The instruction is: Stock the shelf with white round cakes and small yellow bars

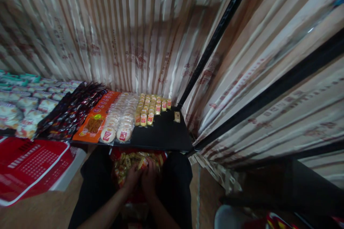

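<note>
My left hand point(133, 175) and my right hand point(149, 174) are close together between my knees, fingers curled in. Between their fingertips is a small yellow wrapped snack point(143, 164) with a red-orange label; the fingers partly cover it. Just beneath is a red bag point(114, 154) full of many similar yellow wrapped snacks point(124, 162). On the black shelf point(163, 137) ahead, rows of the same yellow packets point(143, 118) stand side by side. One pale wrapped piece point(176, 116) lies apart at the right.
Left along the shelf are clear-wrapped round crackers point(123, 134), an orange snack bag point(94, 125), dark packets point(67, 114) and white packets point(27, 103). A red basket point(34, 168) sits at lower left. Black metal posts point(212, 48) and striped sheeting point(150, 35) border the shelf.
</note>
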